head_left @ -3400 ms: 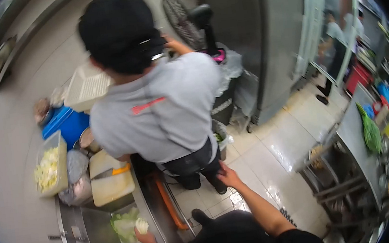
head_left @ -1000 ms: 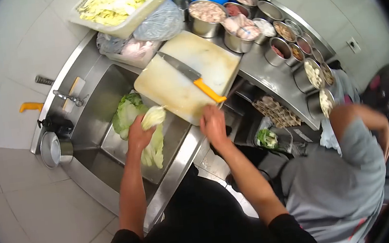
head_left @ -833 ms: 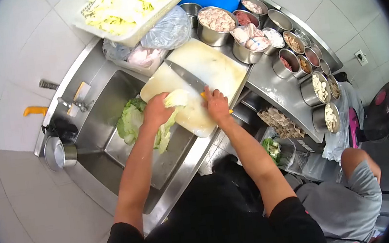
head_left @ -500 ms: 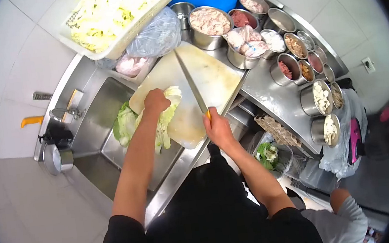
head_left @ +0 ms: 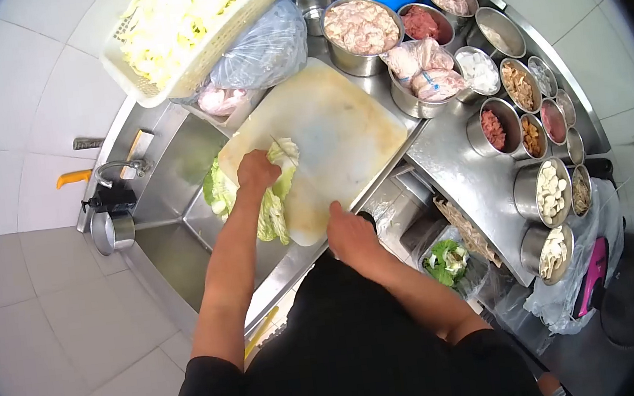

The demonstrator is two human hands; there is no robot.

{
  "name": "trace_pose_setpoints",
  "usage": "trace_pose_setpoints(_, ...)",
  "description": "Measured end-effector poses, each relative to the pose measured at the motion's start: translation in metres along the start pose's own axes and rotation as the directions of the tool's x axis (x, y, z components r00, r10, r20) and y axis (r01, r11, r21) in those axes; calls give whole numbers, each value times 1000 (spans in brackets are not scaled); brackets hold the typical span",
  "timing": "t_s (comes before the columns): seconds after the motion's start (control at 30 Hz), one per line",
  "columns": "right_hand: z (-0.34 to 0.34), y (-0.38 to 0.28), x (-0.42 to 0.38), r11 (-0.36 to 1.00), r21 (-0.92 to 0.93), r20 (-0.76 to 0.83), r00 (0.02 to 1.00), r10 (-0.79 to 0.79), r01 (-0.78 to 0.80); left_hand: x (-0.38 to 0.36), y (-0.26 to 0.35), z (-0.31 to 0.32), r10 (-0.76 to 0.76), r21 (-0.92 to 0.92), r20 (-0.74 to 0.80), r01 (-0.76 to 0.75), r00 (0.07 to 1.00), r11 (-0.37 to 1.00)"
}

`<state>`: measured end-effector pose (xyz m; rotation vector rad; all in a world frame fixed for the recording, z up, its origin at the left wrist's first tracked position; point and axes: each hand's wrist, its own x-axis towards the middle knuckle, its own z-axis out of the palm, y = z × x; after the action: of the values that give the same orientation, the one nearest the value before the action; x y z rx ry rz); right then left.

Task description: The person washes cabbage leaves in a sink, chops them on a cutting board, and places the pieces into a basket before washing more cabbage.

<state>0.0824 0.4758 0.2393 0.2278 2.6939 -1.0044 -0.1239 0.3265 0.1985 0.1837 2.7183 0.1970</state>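
My left hand is closed on pale green cabbage leaves at the left edge of the cutting board. The leaves hang over the sink side, and more cabbage lies just left of that hand. At the board's lower right edge is my right hand, its fingers curled and its thumb pointing up. What it grips is hidden, and no knife blade can be made out.
A white basket of cut leaves stands at upper left beside a plastic bag. Steel pots of meat and other food line the right counter. The sink lies left; a bin with leaves stands below.
My right hand has moved down toward my body, and the long knife blade that lay over the board no longer shows. My left hand remains on the leaves. The head view has shifted slightly.
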Motion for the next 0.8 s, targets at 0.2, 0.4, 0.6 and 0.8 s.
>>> trace_pose_setpoints(0.2, 35, 20, 70, 998, 66, 1, 1000, 13, -13, -7, -9, -1, 90, -84, -64, -96, 994, 992)
trace_pose_setpoints(0.4, -16, 67, 49, 980, -196, -342, 939, -37, -33, -55, -77, -37, 308, -777, -19, -208, 951, 594)
trace_pose_setpoints(0.6, -46, 128, 103, 912, -392, -451, 838, -308, 124, -97, -108, -50, 274, -700, -267, -381, 924, 604)
trace_pose_setpoints(0.8, 13, 52, 151, 913, -229, -424, 810, -406, 337, -115, -108, -61, 155, -665, -363, -372, 919, 647)
